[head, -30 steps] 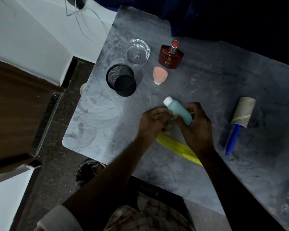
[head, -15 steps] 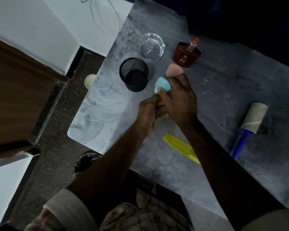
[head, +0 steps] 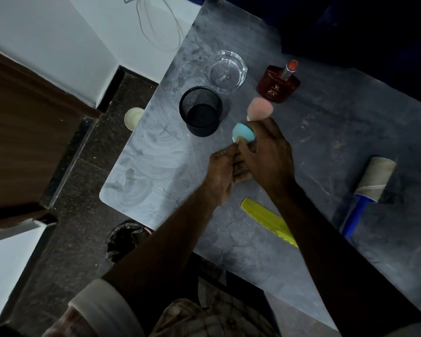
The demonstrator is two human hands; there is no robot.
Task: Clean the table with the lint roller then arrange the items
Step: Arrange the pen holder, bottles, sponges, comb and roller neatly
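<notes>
My right hand point(head: 265, 154) is closed around a small blue bottle point(head: 243, 136), holding it upright just in front of a pink bottle point(head: 260, 109) and to the right of a black mesh cup point(head: 201, 110). My left hand point(head: 225, 169) sits against the right hand below the blue bottle, fingers curled; what it holds is hidden. The lint roller point(head: 372, 183), with a blue handle, lies on the grey table point(head: 156, 171) at the right. A yellow comb point(head: 265, 218) lies near the front edge, partly under my right forearm.
A clear glass ashtray point(head: 227, 71) and a red perfume bottle point(head: 278, 85) stand at the back of the table. The table's left edge drops to a dark floor with a bin point(head: 125, 239) below. A wooden door point(head: 22, 132) is at the left.
Both hands have moved from the table's middle towards the back with the blue bottle, which has gone from lying tilted in the hand to upright beside the pink bottle. The comb lies uncovered.
</notes>
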